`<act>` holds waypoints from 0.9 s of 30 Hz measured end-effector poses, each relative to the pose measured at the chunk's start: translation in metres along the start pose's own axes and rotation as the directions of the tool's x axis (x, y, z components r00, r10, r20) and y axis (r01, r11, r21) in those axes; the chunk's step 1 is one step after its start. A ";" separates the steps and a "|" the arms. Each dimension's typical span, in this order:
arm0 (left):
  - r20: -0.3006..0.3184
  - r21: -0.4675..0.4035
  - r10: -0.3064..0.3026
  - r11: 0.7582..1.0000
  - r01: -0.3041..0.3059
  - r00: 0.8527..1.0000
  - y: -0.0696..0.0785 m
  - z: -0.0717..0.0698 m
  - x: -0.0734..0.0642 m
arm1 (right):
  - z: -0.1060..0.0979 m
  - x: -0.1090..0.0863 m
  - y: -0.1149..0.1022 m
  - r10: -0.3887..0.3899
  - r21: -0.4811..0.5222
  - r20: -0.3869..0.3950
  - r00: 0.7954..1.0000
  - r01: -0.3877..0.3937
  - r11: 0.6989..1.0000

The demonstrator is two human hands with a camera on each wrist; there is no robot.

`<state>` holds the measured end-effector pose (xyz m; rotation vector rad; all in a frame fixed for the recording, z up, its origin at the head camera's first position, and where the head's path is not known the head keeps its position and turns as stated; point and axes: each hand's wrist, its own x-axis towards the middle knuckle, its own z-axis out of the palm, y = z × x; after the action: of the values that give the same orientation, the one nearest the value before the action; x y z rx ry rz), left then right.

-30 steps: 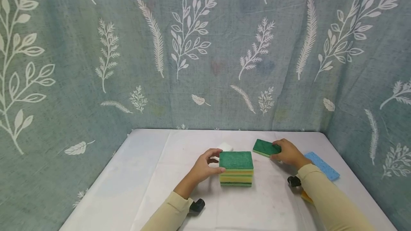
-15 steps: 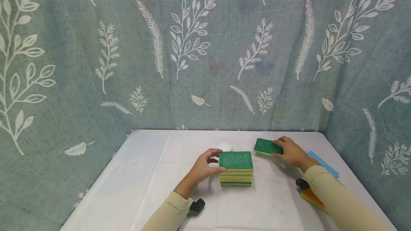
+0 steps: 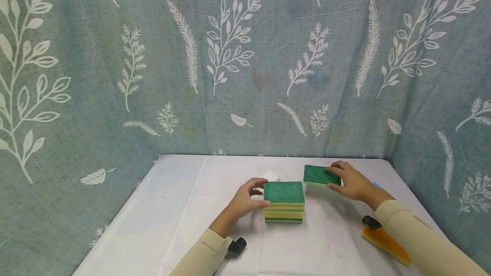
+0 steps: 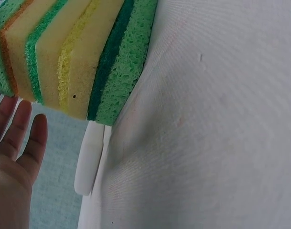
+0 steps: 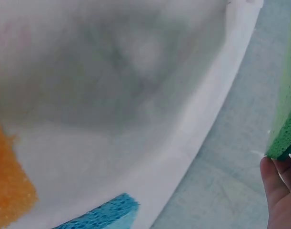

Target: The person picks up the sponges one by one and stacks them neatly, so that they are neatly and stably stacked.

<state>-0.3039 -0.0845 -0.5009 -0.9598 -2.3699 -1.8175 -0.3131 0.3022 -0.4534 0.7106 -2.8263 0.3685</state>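
My right hand (image 3: 353, 182) pinches a green scouring sponge (image 3: 320, 174) by its right end, raised above the table. The right wrist view shows this sponge (image 5: 285, 105) edge-on at the far right, fingertips at its lower end. Left of it stands a stack of sponges (image 3: 284, 203), topped by a dark green one. My left hand (image 3: 247, 201) holds the stack's left side, thumb at the front corner and fingers at the back. In the left wrist view the stack (image 4: 64, 52) shows green, cream, yellow and orange layers, with fingertips at its edge.
An orange sponge (image 3: 385, 244) lies beneath the right forearm. A blue sponge (image 3: 376, 185) lies behind the right wrist, mostly covered. Behind the stack is a white object (image 3: 271, 176), partly hidden. Patterned curtain (image 3: 245, 76) surrounds the white table (image 3: 192, 216).
My right hand has lifted the green sponge off the table and drawn it slightly right. More of the orange sponge shows, less of the blue one. The left hand stays at the stack.
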 end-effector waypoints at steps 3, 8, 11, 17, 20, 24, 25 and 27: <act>0.003 0.009 0.002 1.000 -0.002 1.000 0.002 0.000 0.000 | -0.006 -0.001 -0.006 -0.005 0.019 -0.013 1.000 0.005 1.000; 0.002 0.009 -0.015 1.000 0.015 1.000 0.004 0.000 -0.001 | -0.017 -0.002 -0.014 -0.013 0.045 -0.023 1.000 0.014 0.999; 0.006 0.008 -0.016 1.000 0.016 1.000 0.004 0.000 -0.001 | -0.022 0.000 -0.018 -0.020 0.074 -0.029 0.999 0.022 0.997; 0.005 0.005 -0.007 1.000 0.007 1.000 0.003 -0.001 0.000 | -0.029 0.001 -0.028 -0.034 0.130 -0.042 0.999 0.039 0.991; -0.002 0.003 0.001 1.000 -0.001 1.000 0.003 -0.001 0.000 | -0.030 0.001 -0.034 -0.064 0.141 -0.064 0.996 0.072 0.987; -0.012 0.009 0.003 1.000 -0.003 1.000 0.002 0.000 0.001 | -0.028 -0.002 -0.041 -0.103 0.151 -0.088 0.991 0.115 0.982; -0.013 0.010 0.001 1.000 -0.001 1.000 0.002 0.001 0.001 | -0.027 -0.002 -0.042 -0.110 0.152 -0.091 0.990 0.123 0.981; -0.015 0.015 -0.010 1.000 0.011 1.000 0.003 0.002 0.001 | -0.027 -0.003 -0.046 -0.118 0.158 -0.095 0.988 0.132 0.979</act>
<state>-0.3032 -0.0821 -0.4986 -0.9303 -2.3808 -1.8009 -0.2845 0.2724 -0.4199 0.8780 -2.6769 0.6001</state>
